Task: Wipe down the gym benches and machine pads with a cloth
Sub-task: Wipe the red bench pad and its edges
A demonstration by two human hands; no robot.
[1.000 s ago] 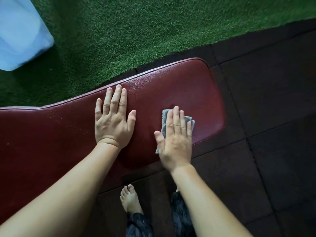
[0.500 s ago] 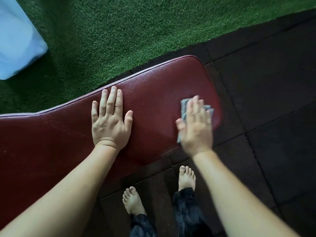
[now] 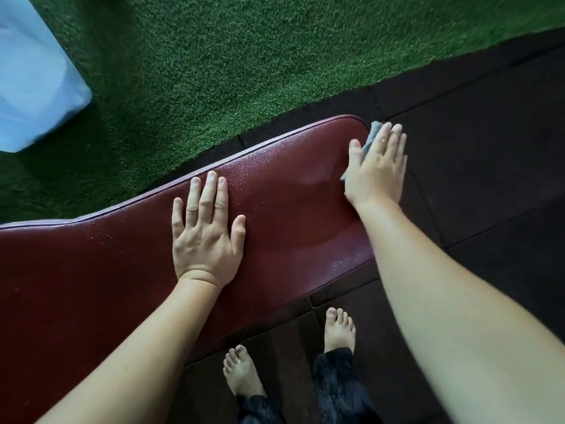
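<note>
Listing from the head view, the only one.

- Bench pad (image 3: 290, 215): dark red grained vinyl with a piped edge. It runs from the lower left to a rounded end at upper centre-right. Fine droplets speckle the surface.
- Left hand (image 3: 208, 237): lies palm down on the middle of the pad, fingers straight and close together, thumb spread. It holds nothing.
- Right hand (image 3: 377, 169): at the pad's rounded end and slightly blurred. The fingers are straight and together, pressing the cloth flat against that end rather than curling round it.
- Cloth (image 3: 373, 133): grey and mostly hidden under the right hand. One corner shows by the fingertips at the pad's far corner, and a scrap shows below the thumb.
- Green turf (image 3: 244, 71): beyond the pad.
- Black rubber tiles (image 3: 474, 148): to the right of the pad and beneath it.
- Pale blue object (image 3: 33, 78): upper left on the turf; what it is cannot be told.
- Bare feet (image 3: 339, 328): two, on the tiles beside the pad's near edge, below dark trouser hems (image 3: 336, 377).
</note>
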